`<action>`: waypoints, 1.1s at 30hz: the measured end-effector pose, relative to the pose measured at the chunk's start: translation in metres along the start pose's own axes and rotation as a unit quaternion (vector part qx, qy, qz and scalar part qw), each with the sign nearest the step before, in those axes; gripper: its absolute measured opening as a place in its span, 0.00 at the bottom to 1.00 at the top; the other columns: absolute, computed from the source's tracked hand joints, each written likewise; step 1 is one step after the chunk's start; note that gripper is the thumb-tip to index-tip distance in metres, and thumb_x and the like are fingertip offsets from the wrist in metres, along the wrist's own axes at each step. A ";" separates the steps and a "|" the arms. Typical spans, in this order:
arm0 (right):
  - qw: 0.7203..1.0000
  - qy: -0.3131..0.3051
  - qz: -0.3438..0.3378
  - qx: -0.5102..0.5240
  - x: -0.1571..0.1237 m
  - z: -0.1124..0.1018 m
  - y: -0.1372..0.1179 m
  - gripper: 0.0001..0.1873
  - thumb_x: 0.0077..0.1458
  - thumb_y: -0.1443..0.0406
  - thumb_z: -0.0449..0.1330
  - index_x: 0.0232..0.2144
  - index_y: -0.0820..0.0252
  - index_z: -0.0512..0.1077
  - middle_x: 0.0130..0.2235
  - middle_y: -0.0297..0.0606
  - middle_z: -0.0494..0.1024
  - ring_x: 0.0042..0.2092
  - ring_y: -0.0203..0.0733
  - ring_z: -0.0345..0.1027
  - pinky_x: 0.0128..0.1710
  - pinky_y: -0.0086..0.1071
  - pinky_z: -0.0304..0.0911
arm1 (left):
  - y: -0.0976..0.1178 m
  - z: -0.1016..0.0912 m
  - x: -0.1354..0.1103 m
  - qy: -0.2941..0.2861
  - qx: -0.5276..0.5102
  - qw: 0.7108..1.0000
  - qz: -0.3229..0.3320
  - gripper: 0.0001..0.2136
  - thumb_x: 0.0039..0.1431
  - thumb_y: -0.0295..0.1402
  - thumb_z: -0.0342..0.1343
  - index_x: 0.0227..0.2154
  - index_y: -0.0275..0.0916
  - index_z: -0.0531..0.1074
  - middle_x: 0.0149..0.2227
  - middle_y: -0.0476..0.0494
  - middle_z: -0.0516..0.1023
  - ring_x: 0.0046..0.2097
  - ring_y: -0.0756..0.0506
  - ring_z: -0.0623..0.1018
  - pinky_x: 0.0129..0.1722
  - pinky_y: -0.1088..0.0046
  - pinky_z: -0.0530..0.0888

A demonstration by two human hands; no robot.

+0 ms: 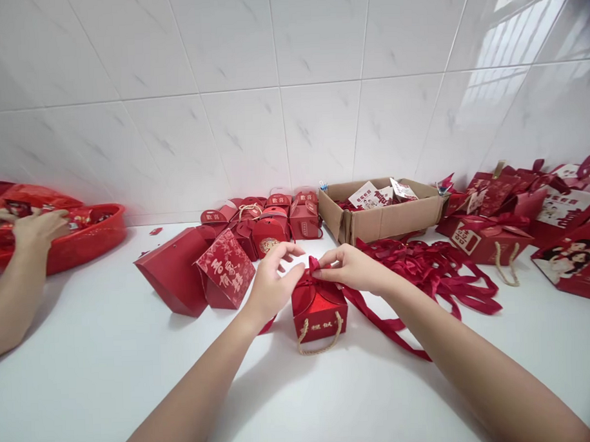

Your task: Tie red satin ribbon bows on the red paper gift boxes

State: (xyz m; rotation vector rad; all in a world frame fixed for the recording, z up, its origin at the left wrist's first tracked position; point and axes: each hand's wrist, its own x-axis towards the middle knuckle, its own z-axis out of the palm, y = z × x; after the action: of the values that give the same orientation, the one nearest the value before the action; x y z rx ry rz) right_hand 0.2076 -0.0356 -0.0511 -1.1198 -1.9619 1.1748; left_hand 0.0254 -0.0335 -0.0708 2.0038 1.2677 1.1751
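Observation:
A small red gift box [320, 315] with a twisted rope handle [319, 353] stands upright on the white table. Dark red ribbon [314, 265] is gathered on its top, and a long tail [398, 333] runs off to the right. My right hand [347, 265] pinches the ribbon above the lid. At the box's left side, my left hand [276, 278] has its fingers curved and apart, the thumb close to the ribbon. Whether that thumb touches the ribbon I cannot tell. Left of it, two red boxes [178, 270] [229, 275] stand tilted together.
Behind stand several red boxes [304, 215]. A cardboard box [396, 222] holds printed cards. Loose ribbons [432, 268] lie in a heap at right, near finished-looking gift boxes [487, 243]. At far left, another person's hands [36, 223] work over a red basin [109, 231].

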 end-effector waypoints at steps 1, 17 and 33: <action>1.000 0.005 -0.006 0.008 0.000 0.001 0.000 0.10 0.50 0.63 0.58 0.24 0.65 0.73 0.27 0.33 0.71 0.29 0.32 0.59 0.30 0.27 0.56 | -0.005 -0.004 -0.003 -0.003 0.018 0.999 -0.026 0.06 0.54 0.33 0.51 0.36 0.41 0.66 0.41 0.48 0.71 0.44 0.47 0.71 0.39 0.72 0.67; 0.989 0.118 -0.012 -0.084 0.005 0.027 0.006 0.08 0.49 0.67 0.54 0.27 0.62 0.73 0.28 0.36 0.75 0.27 0.34 0.63 0.27 0.28 0.56 | 0.024 -0.039 -0.007 -0.150 0.018 0.984 -0.089 0.18 0.53 0.45 0.53 0.18 0.37 0.61 0.19 0.53 0.56 0.23 0.53 0.58 0.22 0.76 0.55; 0.999 0.017 -0.017 -0.023 0.007 0.022 0.012 0.11 0.53 0.61 0.52 0.23 0.61 0.64 0.20 0.28 0.62 0.20 0.29 0.54 0.19 0.25 0.48 | -0.015 -0.014 0.013 -0.041 -0.057 0.997 -0.037 0.14 0.48 0.44 0.61 0.33 0.39 0.75 0.40 0.42 0.76 0.45 0.42 0.73 0.48 0.64 0.66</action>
State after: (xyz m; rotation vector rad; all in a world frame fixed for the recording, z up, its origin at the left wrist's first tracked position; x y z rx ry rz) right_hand 0.1911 -0.0352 -0.0706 -1.1168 -1.9830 1.0916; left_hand 0.0088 -0.0159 -0.0702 1.8873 1.1956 1.0941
